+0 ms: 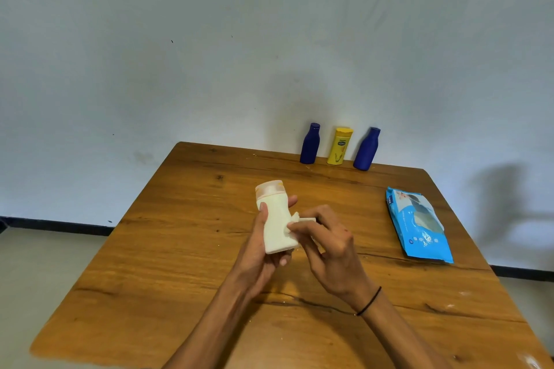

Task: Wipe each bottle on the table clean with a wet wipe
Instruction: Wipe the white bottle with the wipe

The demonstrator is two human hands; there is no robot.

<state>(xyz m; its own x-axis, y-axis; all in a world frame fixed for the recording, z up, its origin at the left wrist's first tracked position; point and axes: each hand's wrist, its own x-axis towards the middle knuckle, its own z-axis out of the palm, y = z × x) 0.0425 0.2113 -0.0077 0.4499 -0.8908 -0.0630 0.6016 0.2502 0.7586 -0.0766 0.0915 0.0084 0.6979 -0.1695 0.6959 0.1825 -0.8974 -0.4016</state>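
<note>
My left hand (260, 252) holds a cream white bottle (275, 219) upright above the middle of the wooden table (168, 249), thumb on its front, fingers behind. My right hand (326, 244) pinches a small white wet wipe (295, 223) against the bottle's right side. Three more bottles stand in a row at the table's far edge by the wall: a dark blue bottle (310, 144), a yellow bottle (340, 146) and a second blue bottle (367, 149) that leans a little.
A light blue pack of wet wipes (419, 226) lies flat on the right side of the table. A pale wall rises directly behind the far edge. A black band circles my right wrist (368, 301).
</note>
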